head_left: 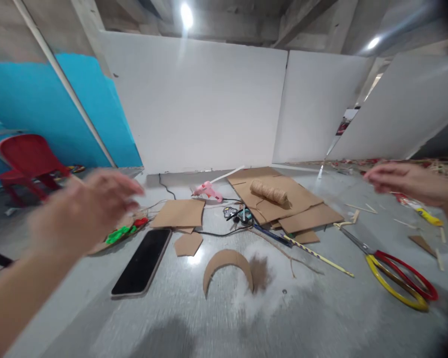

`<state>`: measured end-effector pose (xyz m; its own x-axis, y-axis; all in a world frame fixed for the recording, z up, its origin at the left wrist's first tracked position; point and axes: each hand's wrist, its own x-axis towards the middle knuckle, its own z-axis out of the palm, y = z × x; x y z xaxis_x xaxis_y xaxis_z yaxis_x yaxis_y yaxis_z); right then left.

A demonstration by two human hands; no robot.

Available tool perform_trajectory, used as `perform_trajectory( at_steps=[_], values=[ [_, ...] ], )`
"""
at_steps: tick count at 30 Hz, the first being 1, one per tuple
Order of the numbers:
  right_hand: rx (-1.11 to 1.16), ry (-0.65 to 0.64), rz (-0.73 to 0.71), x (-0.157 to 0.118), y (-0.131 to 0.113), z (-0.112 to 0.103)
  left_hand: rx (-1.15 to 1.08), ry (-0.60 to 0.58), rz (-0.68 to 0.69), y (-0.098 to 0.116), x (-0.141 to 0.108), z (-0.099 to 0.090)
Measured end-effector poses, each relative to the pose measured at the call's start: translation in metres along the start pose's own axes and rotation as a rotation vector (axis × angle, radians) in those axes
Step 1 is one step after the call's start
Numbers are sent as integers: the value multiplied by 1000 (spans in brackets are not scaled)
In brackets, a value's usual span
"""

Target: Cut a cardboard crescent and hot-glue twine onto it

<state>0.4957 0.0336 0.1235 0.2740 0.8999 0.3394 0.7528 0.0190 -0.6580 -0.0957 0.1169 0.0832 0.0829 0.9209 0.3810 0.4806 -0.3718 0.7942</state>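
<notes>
Nearest you lies the cardboard crescent [229, 256], with the scissors [383, 268] to its right and green pieces [121, 233] to its left, your blurred left hand [87, 209] and your right hand [410, 182] raised either side — I cannot tell whether either grips anything — and the pink glue gun [208, 191] beyond it.

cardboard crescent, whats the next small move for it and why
Perhaps lower the right hand to the crescent: it lies uncovered in front of the cardboard pile, and both that hand and the left hand hover away from it.
</notes>
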Motion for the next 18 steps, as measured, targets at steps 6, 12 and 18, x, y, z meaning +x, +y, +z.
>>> perform_trajectory(
  at_steps=[6,12,18],
  values=[
    [-278,-466,-75,-5,-12,120,-289,-629,8,-79,-65,73],
    [-189,-468,-231,42,-87,294,170,-472,421,-105,-87,111],
    [-117,-514,-242,90,-122,417,712,-137,661,-117,-83,112]
  ],
)
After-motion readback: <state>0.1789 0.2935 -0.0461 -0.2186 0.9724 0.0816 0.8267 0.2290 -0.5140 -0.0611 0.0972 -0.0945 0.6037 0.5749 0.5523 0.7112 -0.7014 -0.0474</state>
